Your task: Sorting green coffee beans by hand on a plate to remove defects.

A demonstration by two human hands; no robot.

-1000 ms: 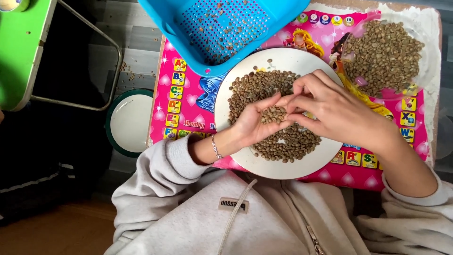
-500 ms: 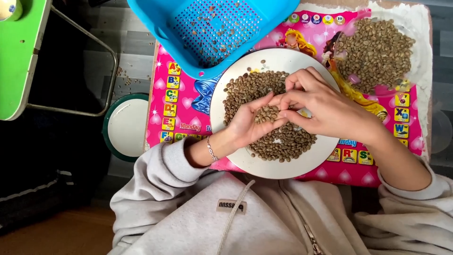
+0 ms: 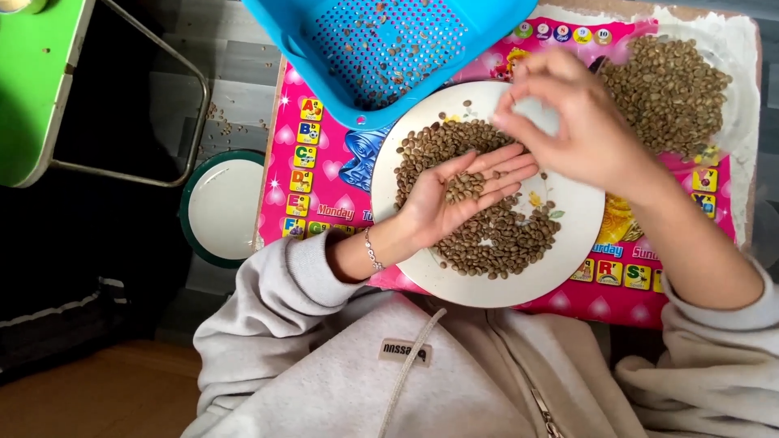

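While I watch from the head view: beans are being picked over above a white plate (image 3: 568, 243).
Left hand (image 3: 454, 199): palm up, open and cupped, carrying a small heap of beans (image 3: 465, 187) over the plate.
Right hand (image 3: 576, 122): raised and blurred, up and to the right of that palm, fingers pinched; what they hold I cannot tell.
Nearer pile: the sorted beans (image 3: 667, 89) on the mat lie just right of the right hand.
Blue sieve basket (image 3: 381, 49): above the plate.

Two hands: left (image 3: 454, 203), right (image 3: 580, 122). One white plate (image 3: 568, 251). One blue sieve tray (image 3: 381, 49). One green-rimmed bowl (image 3: 223, 207). Beans in three lots, too many to count.
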